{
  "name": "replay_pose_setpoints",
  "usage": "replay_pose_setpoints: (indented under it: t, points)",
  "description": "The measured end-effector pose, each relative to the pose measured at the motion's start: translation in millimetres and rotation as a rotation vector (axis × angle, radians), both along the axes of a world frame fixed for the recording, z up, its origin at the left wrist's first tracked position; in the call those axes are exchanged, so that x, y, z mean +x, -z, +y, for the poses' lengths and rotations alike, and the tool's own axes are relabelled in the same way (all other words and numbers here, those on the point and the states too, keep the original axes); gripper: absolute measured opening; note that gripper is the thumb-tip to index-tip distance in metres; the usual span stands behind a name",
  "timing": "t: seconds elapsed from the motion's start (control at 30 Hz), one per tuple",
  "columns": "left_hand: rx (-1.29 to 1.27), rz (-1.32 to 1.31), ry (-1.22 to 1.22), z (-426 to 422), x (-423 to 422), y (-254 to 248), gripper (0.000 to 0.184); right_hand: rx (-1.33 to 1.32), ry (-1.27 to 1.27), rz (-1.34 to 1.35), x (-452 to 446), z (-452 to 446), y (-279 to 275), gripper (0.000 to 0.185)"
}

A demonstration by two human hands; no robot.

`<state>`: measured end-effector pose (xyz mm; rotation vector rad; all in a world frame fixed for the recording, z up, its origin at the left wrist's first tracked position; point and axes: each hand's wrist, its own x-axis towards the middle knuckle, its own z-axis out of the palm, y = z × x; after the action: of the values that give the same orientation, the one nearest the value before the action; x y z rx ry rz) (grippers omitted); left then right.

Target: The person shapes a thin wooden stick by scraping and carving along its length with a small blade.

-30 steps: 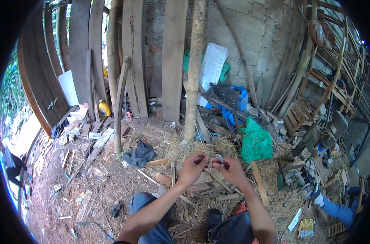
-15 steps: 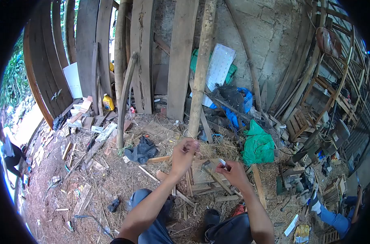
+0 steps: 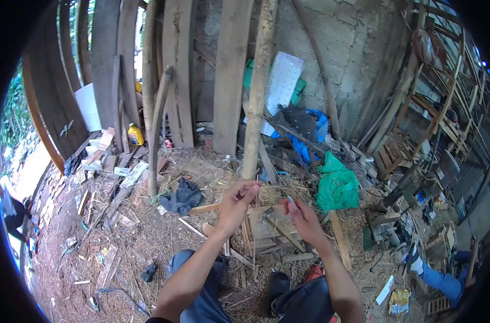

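Note:
My left hand (image 3: 236,205) is closed in a pinch, thumb against the fingers, on a thin pale strand (image 3: 254,231) that appears to hang down below it. My right hand (image 3: 305,222) is a short way to the right, its fingers closed round a small whitish, blade-like piece (image 3: 292,201) whose tip points up and left. The rest of that piece is hidden in the hand. Below both hands, a wooden board (image 3: 266,230) lies on the straw-covered ground, with a stick-like tool (image 3: 282,232) resting across it. My hands are apart from each other.
An upright wooden pole (image 3: 254,129) stands just beyond my hands. A green plastic bag (image 3: 336,185) lies to the right and a dark cloth (image 3: 181,197) to the left. Wood scraps litter the floor. Another person's leg (image 3: 439,282) shows at far right.
My left hand has shifted slightly left, and the strand below it shows more clearly. The right hand has turned, its fingers now pointing more up and left. The view has shifted a little.

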<state>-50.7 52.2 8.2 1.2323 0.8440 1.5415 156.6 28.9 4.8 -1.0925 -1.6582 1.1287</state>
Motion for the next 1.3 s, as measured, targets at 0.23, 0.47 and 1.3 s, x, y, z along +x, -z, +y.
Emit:
replay_pose_setpoints:
  t: [0.23,0.47,1.3]
  points:
    - [-0.066,0.170,0.285,-21.3,31.5,4.0,0.017,-0.037,-0.024,0.245,-3.2,-4.9,-12.9,0.031]
    - [-0.065,0.255,0.326,-23.8,29.2,3.0,0.020,0.046,0.053,0.164,1.9,-3.2,-9.7,0.023]
    - [0.018,0.500,0.068,-46.0,40.3,11.2,0.013,-0.113,0.307,0.658,82.1,27.6,-11.4,0.016]
